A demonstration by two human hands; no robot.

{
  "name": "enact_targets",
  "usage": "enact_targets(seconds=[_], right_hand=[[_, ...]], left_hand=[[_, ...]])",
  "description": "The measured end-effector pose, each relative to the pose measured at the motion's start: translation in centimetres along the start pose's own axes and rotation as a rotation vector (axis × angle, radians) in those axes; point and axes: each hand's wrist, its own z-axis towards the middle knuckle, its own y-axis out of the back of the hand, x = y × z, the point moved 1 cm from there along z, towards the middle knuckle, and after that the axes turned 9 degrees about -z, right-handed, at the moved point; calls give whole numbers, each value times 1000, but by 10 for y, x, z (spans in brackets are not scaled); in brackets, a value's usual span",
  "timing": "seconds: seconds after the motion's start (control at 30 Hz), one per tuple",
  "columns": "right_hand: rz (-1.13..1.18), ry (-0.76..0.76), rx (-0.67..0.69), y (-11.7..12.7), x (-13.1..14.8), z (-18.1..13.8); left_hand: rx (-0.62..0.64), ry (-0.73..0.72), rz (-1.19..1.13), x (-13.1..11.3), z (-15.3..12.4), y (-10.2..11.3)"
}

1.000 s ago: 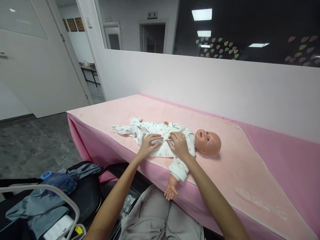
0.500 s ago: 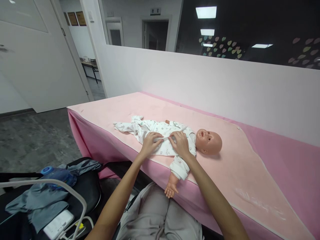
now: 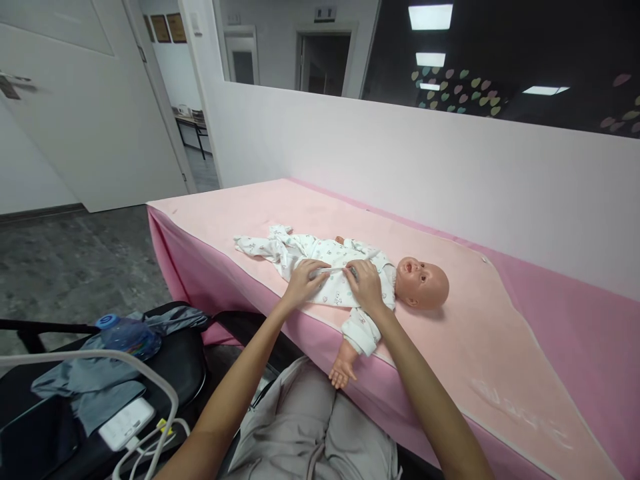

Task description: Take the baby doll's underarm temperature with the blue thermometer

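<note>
A baby doll (image 3: 424, 283) lies on its back on the pink-covered table, head to the right. It wears a white patterned romper (image 3: 330, 252), whose leg ends trail flat and rumpled to the left. My left hand (image 3: 305, 281) pinches the edge of the romper's front at the belly. Close beside it, my right hand (image 3: 366, 283) pinches the same edge nearer the chest, so a strip of cloth runs between my fingertips. The doll's near arm (image 3: 344, 365) hangs over the table's front edge, its sleeve bunched at the forearm. Whatever fastener is on the edge is too small to make out.
The pink table cover (image 3: 480, 347) drapes over the front edge. On the left a black chair (image 3: 187, 367) holds a blue-capped bottle (image 3: 127, 335), grey cloth (image 3: 90, 387) and a white phone-like device (image 3: 127, 423) with cables. A white wall (image 3: 425, 160) stands behind the table.
The view has shifted slightly. Both hands stay on the romper's front, with the fingertips a little further apart and the cloth edge between them lifted more.
</note>
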Motion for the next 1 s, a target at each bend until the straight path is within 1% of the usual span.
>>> enact_targets(seconds=[0.23,0.6,0.77,1.0], right_hand=[[-12,10,15,-1,0,0],[90,-60,-51,0,-2,-1],[51,-31,-45,-1,-2,-1],[6,-1,-7,-1,-2,-1]], left_hand=[[7,20,2,4,0,-1],[-12,14,-25,1,-1,-1],[-21,-3,-39,3,-1,-1],[1,-12,-24,3,-2,0]])
